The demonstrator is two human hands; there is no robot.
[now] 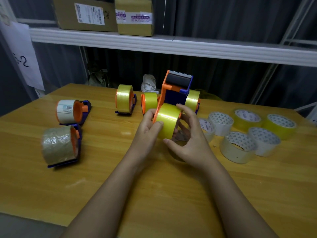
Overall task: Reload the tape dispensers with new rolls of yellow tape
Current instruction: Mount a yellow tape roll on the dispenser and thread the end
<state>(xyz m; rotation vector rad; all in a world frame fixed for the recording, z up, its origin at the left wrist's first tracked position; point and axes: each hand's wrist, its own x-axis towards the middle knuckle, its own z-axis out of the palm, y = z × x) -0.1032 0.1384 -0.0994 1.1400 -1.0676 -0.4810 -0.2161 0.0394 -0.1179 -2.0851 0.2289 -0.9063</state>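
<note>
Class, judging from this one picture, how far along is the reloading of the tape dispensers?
Done: three orange-and-blue dispensers at the back carry yellow rolls. In hand: the left hand and right hand hold a fourth dispenser with a yellow tape roll on it. Left: the white-roll dispenser and brown-roll dispenser; loose yellow rolls wait.

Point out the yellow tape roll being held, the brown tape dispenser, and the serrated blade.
yellow tape roll (pixel 167 120), head view, outer face
brown tape dispenser (pixel 59 146), head view, roll surface
serrated blade (pixel 180 73), head view, toothed edge

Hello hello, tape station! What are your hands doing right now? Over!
Left hand and right hand both grip dispenser, yellow roll already mounted. Spare rolls wait right. Nothing blocking.
</note>
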